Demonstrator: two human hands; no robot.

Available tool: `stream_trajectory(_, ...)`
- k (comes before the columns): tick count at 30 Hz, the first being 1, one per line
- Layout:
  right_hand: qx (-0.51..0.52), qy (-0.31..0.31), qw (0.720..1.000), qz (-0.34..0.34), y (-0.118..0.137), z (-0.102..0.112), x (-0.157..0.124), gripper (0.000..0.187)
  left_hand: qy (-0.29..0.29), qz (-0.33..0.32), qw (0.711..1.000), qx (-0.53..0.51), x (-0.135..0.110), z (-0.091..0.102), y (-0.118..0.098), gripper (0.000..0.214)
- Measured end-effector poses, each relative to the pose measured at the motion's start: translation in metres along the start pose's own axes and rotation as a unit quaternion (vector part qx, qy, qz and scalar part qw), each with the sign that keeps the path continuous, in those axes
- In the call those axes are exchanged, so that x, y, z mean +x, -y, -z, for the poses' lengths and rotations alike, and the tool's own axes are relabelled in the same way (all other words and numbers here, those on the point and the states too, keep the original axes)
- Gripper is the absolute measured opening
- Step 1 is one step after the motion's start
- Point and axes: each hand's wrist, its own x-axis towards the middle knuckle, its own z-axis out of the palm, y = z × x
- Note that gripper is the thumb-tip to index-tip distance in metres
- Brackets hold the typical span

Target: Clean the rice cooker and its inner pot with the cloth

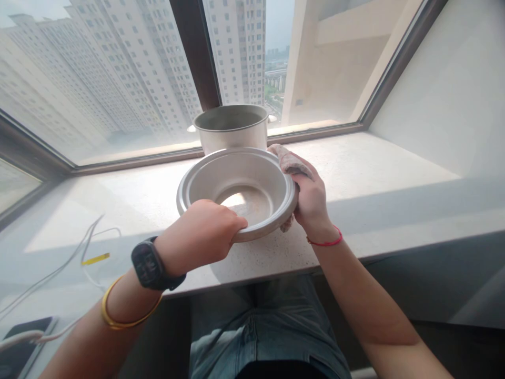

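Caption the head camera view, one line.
Left hand and right hand hold a shallow metal bowl, with a cloth in the right, before a deeper pot on the windowsill.

This looks like a home, a flat high in a tower block: apartment towers fill the wide window, and the stone window sill carries a metal cooking pot and loose white charging cables, with a shallow metal bowl held above it.

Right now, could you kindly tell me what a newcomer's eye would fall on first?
A shallow metal pan stands out at centre, gripped by the left hand at its near rim and the right hand through a cloth. Behind it, a deep metal pot sits on the stone windowsill, before high-rise towers beyond the glass.
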Motion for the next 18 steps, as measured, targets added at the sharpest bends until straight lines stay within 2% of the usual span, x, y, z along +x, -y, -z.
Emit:
stream_trajectory(3, 0.094, -0.074, 0.991, -0.066, -0.009, 0.006, -0.004, 0.036, 0.003, 0.006, 1.000, -0.009, -0.004, -0.004, -0.003, 0.016)
stream_trajectory(5, 0.106, -0.081, 0.987, -0.087, -0.018, 0.011, -0.008, 0.035, 0.007, 0.005, 1.000, -0.013, -0.006, -0.008, -0.005, 0.015)
stream_trajectory(7, 0.085, -0.092, 0.989, -0.084, -0.026, 0.017, -0.011, 0.036, 0.008, 0.000, 1.000, -0.012, -0.007, -0.011, -0.006, 0.015)
stream_trajectory(10, -0.026, -0.110, 0.993, -0.030, -0.032, 0.028, -0.016, 0.036, 0.003, -0.001, 1.000, -0.013, -0.010, -0.016, -0.006, 0.016)
stream_trajectory(12, -0.137, -0.075, 0.987, 0.024, -0.031, 0.034, -0.021, 0.038, 0.005, 0.002, 1.000, -0.014, -0.013, -0.017, -0.006, 0.016)
stream_trajectory(14, -0.250, -0.006, 0.967, 0.048, -0.027, 0.037, -0.027, 0.042, 0.010, 0.010, 1.000, -0.016, -0.017, -0.018, -0.005, 0.017)
stream_trajectory(18, -0.449, 0.110, 0.887, -0.005, -0.021, 0.044, -0.039, 0.050, 0.019, 0.031, 0.999, -0.028, -0.031, -0.016, -0.003, 0.020)
